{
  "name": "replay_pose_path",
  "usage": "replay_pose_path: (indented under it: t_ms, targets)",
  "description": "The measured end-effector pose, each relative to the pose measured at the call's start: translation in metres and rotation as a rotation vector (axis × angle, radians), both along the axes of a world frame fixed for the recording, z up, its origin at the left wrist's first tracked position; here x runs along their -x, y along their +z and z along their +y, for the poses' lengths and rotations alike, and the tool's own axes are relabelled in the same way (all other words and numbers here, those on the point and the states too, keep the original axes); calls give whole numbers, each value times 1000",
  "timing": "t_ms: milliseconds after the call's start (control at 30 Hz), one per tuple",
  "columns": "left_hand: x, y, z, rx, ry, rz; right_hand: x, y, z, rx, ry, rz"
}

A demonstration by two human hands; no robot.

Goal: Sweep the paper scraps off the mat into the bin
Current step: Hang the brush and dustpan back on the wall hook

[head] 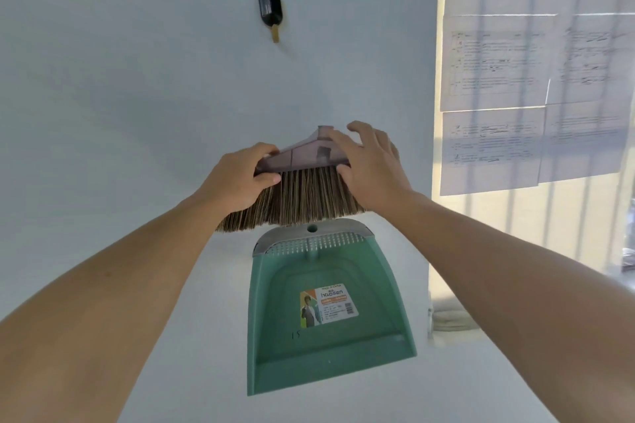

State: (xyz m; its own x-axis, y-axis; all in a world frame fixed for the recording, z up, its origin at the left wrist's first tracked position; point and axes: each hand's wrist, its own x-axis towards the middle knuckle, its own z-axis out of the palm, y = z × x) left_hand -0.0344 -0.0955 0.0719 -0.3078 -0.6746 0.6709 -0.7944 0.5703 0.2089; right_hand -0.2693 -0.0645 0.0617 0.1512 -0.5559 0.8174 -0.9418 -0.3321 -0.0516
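Observation:
A small broom head (302, 196) with brown bristles and a translucent mauve cap is held up against a white wall. My left hand (240, 178) grips its left end. My right hand (371, 165) is wrapped over its right end. Just under the bristles a green dustpan (326, 347) with a grey rim and a product label lies flat against the white surface. No handle shows on the broom head. No mat, paper scraps or bin are in view.
A black wall hook (270, 8) with a yellowish tab sits high on the wall above the broom. Printed sheets (536, 79) are taped on the right. A folded beige cloth (453, 316) lies at the lower right.

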Motion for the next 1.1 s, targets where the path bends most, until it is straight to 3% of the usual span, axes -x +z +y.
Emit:
replay_pose_path:
  t_ms: [267,500,1100]
  targets:
    - [-4,-29,-26,19,108,24,8,-44,-22,-233,-43,76]
    - [0,-42,-31,112,292,-56,2,-58,-24,-236,-51,48]
    - [2,-52,-24,93,238,-45,7,-79,-13,-199,-60,39]
